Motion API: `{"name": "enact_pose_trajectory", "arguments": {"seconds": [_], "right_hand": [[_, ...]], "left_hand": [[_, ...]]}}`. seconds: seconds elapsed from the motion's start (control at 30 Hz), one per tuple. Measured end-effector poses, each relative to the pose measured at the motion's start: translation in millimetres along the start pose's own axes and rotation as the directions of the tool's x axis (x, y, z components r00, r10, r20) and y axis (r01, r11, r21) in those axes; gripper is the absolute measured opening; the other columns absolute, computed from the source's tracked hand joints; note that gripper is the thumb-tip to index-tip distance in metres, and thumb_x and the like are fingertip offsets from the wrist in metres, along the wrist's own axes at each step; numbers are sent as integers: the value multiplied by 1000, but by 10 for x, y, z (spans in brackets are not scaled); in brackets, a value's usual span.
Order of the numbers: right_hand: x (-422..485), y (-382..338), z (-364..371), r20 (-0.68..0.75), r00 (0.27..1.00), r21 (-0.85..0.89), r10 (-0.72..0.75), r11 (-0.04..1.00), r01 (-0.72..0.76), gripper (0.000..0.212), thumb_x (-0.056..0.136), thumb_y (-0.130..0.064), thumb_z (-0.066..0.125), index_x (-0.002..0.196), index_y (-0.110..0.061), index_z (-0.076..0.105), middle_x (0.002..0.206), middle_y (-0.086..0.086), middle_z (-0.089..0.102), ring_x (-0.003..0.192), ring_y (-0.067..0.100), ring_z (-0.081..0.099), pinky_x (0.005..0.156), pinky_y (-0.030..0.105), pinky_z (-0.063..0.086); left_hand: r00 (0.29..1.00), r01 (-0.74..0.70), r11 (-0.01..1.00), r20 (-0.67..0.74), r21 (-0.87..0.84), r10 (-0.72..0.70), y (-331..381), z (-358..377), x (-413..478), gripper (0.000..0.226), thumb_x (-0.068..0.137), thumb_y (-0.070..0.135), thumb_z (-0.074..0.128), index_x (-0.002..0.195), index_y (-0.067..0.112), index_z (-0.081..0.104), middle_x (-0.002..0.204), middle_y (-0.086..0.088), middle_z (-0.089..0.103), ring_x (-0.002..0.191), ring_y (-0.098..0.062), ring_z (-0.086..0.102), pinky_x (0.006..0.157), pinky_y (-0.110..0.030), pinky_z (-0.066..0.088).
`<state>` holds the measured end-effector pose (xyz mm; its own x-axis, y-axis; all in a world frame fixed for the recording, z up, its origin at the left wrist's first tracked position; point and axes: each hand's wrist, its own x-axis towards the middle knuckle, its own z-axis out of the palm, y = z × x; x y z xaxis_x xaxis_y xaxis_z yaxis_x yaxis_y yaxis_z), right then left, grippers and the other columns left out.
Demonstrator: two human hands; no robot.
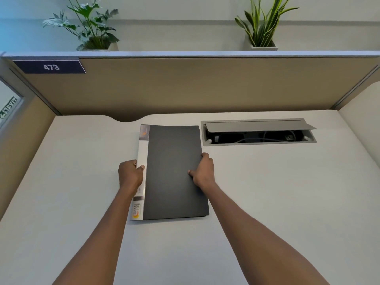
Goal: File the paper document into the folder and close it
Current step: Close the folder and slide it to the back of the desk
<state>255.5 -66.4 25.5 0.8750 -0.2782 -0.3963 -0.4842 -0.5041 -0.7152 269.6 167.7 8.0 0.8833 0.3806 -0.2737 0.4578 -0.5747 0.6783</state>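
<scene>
A dark grey folder point(172, 171) with a white labelled spine on its left side lies closed and flat on the white desk point(267, 192), in the middle of the view. My left hand point(130, 173) grips the spine edge, thumb on top of the white strip. My right hand point(202, 171) holds the folder's right edge, thumb pressed on the cover and fingers curled over the side. No loose paper document is visible anywhere on the desk.
An open cable tray point(259, 132) with its grey flap raised is set into the desk just right of the folder's far end. Beige cubicle partitions point(185, 85) close off the back and both sides. Two potted plants point(96, 27) stand on the ledge above.
</scene>
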Motion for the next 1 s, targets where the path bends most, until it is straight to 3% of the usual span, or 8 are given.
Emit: {"name": "enact_pose_trajectory", "arguments": {"seconds": [0.17,0.3,0.47,0.53,0.63,0.77,0.9,1.0], "right_hand": [[341,-208,26,-10,1000,-2,15,1000,-15,70,83,-8,81,140,-7,40,137,15,47,125,33,54,106,40,46],[559,-287,45,14,1000,-66,4,998,-3,70,83,-9,81,140,-5,40,142,18,46,128,35,54,110,41,46],[753,-339,54,67,998,-238,-11,971,27,70,85,-15,81,141,-3,40,167,26,0,133,39,53,111,40,45],[776,-321,79,67,998,-267,-10,963,27,71,85,-16,81,141,-3,39,167,26,-4,129,40,56,108,40,47],[747,-280,137,30,999,-341,-42,939,50,67,86,-21,81,138,-4,43,166,24,4,128,40,57,100,40,50],[680,-236,167,-6,992,-498,-128,861,108,60,88,-31,77,135,-5,50,161,23,22,152,37,23,104,42,48],[609,-218,152,-5,988,-505,-154,853,131,57,91,-32,74,134,-5,48,156,21,29,146,35,31,104,42,48],[519,-196,144,-12,974,-531,-225,827,184,54,96,-38,65,135,-6,47,145,15,42,139,32,39,106,40,46]], "left_hand": [[1000,-17,998,-3,52,17,189,42,422,29,98,14,66,120,-5,72,121,-23,73,106,-43,69,94,-45,57],[999,-26,995,-16,93,28,265,99,618,31,98,16,66,119,-7,71,122,-24,72,108,-45,68,94,-47,56],[1000,9,991,-27,133,-5,295,185,724,31,98,17,67,117,-7,71,121,-24,71,108,-44,68,97,-50,57],[999,20,987,-39,161,-14,304,211,747,33,98,17,68,119,-7,70,124,-24,69,111,-45,67,97,-50,57],[998,34,974,-55,224,-22,310,241,758,32,98,17,67,119,-7,70,126,-25,66,114,-44,65,96,-49,57],[996,47,965,-86,258,-26,283,258,705,28,98,17,67,113,-7,71,121,-24,66,111,-44,65,90,-50,57],[994,34,952,-107,303,-1,290,242,617,31,101,22,62,112,-6,69,119,-23,64,112,-42,63,86,-50,56],[990,-6,933,-128,360,56,268,244,487,36,104,27,53,122,-2,63,125,-22,60,120,-40,57,92,-50,51]]}}
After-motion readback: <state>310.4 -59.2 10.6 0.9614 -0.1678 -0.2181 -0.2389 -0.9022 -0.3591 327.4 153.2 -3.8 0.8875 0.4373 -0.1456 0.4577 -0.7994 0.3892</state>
